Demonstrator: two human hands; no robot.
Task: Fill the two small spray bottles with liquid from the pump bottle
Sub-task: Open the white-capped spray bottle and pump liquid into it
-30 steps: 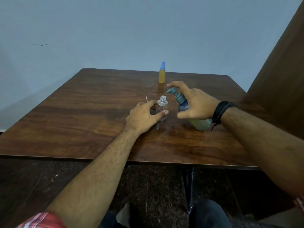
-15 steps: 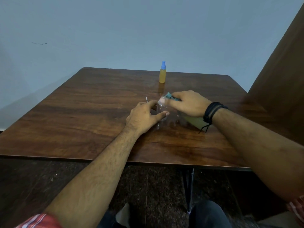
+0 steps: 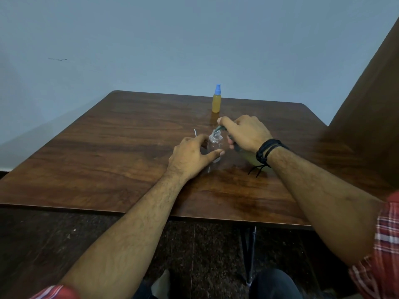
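The square wooden table is dark reddish brown with streaky grain and a glossy sheen. The small capped spray bottle at its far side holds amber-yellow liquid under a bright blue cap. The small open plastic bottle is clear and colourless. The pump bottle's spout shows teal green, its body pale yellow-green. A black corded wristband circles the right wrist. The shirt sleeves are red plaid with white lines. The wall is pale blue-grey; the floor is dark speckled brown.
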